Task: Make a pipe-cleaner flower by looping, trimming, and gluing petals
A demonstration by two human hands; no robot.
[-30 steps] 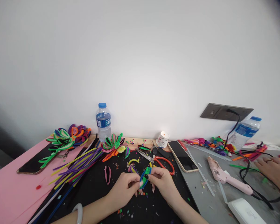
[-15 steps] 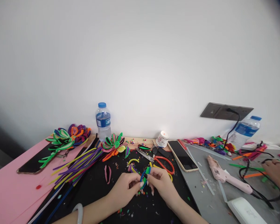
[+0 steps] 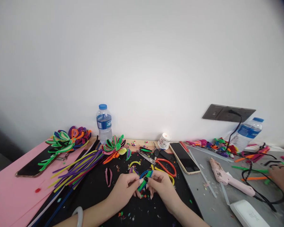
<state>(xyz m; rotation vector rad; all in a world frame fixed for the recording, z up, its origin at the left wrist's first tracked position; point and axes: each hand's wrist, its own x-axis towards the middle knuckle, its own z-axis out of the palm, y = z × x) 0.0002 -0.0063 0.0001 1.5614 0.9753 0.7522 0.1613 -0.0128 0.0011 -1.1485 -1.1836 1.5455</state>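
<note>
Two hands, left hand [image 3: 124, 190] and right hand [image 3: 161, 187], pinch one folded blue-and-green fuzzy pipe cleaner bundle [image 3: 144, 178] between them, just above the black work mat [image 3: 97, 195]. Behind, the clear plastic water bottle with blue cap [image 3: 104, 123] stands upright, its contents hard to tell.

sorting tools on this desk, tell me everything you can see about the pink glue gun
The pink glue gun looks like pale pink plastic and lies flat on its side on the grey mat, right of the phone. One end points toward the back wall, the other toward the near right, where a black cord leaves it and loops over the mat. No hand touches it; a translucent glue stick lies beside it.
</note>
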